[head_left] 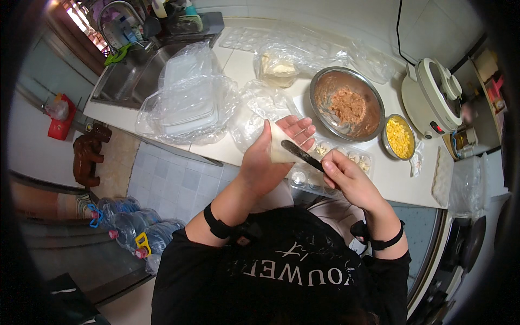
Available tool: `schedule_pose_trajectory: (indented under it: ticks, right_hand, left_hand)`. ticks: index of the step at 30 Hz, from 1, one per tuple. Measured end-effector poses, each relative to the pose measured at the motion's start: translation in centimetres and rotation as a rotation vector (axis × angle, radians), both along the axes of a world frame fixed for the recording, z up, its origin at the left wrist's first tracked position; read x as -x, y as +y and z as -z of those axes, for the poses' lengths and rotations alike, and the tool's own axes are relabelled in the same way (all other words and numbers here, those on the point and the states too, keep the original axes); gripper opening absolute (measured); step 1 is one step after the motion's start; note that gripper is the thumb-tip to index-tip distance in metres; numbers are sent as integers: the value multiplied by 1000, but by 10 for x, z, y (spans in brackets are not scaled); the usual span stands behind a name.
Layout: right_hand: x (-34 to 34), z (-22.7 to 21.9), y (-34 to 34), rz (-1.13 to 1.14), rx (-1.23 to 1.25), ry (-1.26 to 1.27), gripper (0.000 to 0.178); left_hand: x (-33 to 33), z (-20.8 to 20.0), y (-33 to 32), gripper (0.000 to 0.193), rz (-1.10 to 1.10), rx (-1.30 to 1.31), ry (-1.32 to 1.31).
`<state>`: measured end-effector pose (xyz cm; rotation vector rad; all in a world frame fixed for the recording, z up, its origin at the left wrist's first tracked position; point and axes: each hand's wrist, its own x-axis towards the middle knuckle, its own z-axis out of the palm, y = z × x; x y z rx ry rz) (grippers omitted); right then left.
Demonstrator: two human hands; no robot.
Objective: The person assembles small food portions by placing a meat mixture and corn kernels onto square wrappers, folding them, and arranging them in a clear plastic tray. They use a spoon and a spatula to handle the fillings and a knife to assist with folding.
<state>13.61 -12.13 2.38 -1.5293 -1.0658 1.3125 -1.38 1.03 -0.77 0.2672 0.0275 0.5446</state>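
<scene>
A pale, thin dough wrapper (279, 145) lies across the palm of my left hand (259, 162), whose fingers are spread beneath and beside it. My right hand (348, 176) is closed round the handle of a dark, narrow spoon or spreader (299, 153). Its rounded tip rests at the wrapper's surface. Little or no filling shows on the wrapper. Under my hands sits a clear plastic compartment tray (303, 187), with several pale folded dumplings (362, 160) in its cups. Beyond it, a metal bowl (320, 89) holds minced meat filling (348, 105).
Right of the meat stands a small bowl of yellow corn kernels (399, 138), then a cream electric cooker (430, 97). Bagged dough wrappers (279, 69) lie behind my hands. Plastic-wrapped white trays (189, 97) stand at left beside the sink (127, 76). Water bottles (135, 225) are on the floor.
</scene>
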Motion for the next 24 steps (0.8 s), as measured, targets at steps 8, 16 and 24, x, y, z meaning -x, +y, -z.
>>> schedule_pose_trajectory:
  ticks: [8, 16, 24]
  right_hand:
    - [1, -2, -5, 32, -37, 71, 23]
    - [1, 4, -2, 41, 9, 4, 15]
    - [17, 4, -6, 127, -230, -179, 30]
  left_hand:
    - [0, 0, -2, 42, -25, -25, 76]
    - [0, 3, -4, 45, -1, -54, 118]
    - [0, -1, 1, 63, 56, -172, -101]
